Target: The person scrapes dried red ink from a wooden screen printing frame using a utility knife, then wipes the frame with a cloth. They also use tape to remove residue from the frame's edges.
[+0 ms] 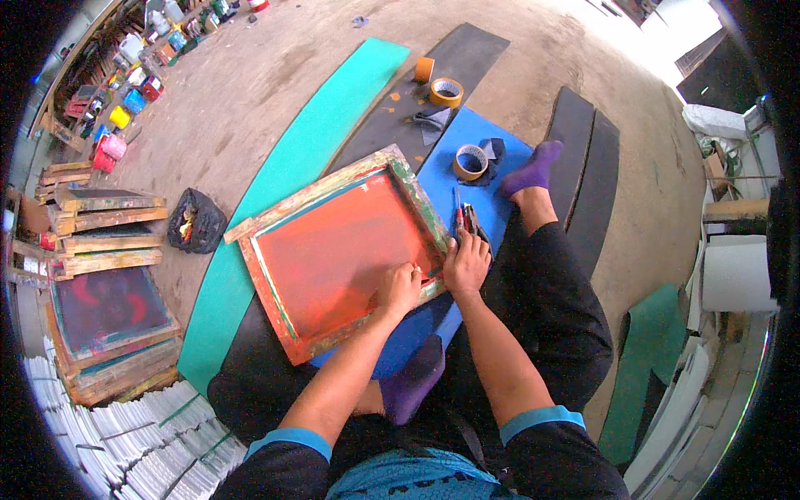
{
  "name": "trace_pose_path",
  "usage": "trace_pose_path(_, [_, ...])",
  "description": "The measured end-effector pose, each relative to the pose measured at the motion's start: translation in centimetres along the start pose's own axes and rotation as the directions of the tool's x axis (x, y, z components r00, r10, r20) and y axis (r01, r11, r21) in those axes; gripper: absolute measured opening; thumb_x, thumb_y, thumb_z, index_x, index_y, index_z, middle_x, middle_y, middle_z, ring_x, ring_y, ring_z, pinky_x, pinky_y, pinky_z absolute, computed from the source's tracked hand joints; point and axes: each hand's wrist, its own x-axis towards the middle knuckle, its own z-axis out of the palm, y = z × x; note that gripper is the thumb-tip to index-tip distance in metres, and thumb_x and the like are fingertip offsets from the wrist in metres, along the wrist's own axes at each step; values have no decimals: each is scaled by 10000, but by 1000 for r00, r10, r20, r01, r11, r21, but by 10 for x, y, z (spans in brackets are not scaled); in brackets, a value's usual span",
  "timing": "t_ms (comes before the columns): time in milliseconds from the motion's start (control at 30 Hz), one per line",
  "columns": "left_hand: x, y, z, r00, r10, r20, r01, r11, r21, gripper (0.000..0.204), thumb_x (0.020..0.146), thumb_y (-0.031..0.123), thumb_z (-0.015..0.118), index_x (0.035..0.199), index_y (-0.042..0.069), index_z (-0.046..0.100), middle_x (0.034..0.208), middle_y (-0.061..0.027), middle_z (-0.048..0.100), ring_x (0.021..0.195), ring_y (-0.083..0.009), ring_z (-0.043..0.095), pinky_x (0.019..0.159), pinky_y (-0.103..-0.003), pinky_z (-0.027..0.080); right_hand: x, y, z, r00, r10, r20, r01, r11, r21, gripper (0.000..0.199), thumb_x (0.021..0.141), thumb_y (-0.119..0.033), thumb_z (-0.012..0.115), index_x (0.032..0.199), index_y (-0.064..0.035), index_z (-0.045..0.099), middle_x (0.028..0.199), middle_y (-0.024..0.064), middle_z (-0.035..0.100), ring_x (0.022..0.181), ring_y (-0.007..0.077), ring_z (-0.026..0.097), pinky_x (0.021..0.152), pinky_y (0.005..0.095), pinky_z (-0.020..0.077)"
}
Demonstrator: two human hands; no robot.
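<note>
Orange mesh: the left hand [400, 287] presses down on the orange mesh of the wooden screen frame [333, 250], near the frame's lower right corner, fingers curled together against the mesh.
Right hand: the right hand [467, 262] lies on the frame's right rail, just beside the left hand, fingers closed on a small dark tool [467, 223] that points away from the body; what kind of tool it is cannot be told.
Frame position: the screen frame lies flat and turned at an angle, partly on a blue mat [467, 150] and partly on a green mat [325, 125], in front of the seated person's knees.
Frame wood: worn and stained with green and red paint.
Legs: dark trousers, purple socks [533, 167]; one foot rests on the blue mat beyond the frame, the other is tucked under near the frame's lower edge.
Tape rolls: one roll [471, 161] on the blue mat beside a dark cloth; two more, orange-brown [446, 90], on the black mat [454, 67] farther off.
Containers: small coloured tubs and jars [112, 146] stand along the far left wall; their contents cannot be made out.
Black bag: a crumpled black bag [196, 221] sits on the floor left of the green mat, with something red and yellow showing in its opening.
Stacked frames: more wooden screen frames [108, 242] are piled at the left, well apart from the hands.
Paper: stacks of white sheets [142, 442] at lower left.
</note>
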Motion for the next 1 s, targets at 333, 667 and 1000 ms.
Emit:
trace_pose_path(333, [32, -5, 9, 963, -64, 262, 58, 998, 31, 489, 980, 373, 494, 843, -40, 716, 854, -297, 683, 810, -469, 677, 801, -569, 518, 0, 1, 4, 1000, -6, 21, 7, 1000, -24, 323, 970, -304, 557, 1212, -94, 597, 1120, 107, 608, 1078, 328, 547, 911, 466, 427])
trace_pose_path(667, [37, 20, 8, 938, -107, 331, 21, 967, 255, 453, 931, 392, 545, 933, -24, 724, 923, -271, 708, 866, -438, 697, 816, -549, 540, 0, 3, 1, 998, 18, 65, -19, 1000, 9, 405, 970, -379, 535, 1252, -93, 584, 1160, 131, 602, 1076, 339, 545, 899, 479, 436])
trace_pose_path(1000, [53, 11, 8, 878, -86, 470, -33, 971, 239, 329, 860, 244, 612, 950, -54, 718, 938, -284, 698, 889, -442, 693, 828, -546, 532, 3, -2, -2, 998, -19, 56, 20, 1000, -10, 389, 951, -342, 544, 1249, -94, 580, 1140, 110, 594, 1066, 326, 543, 887, 470, 437])
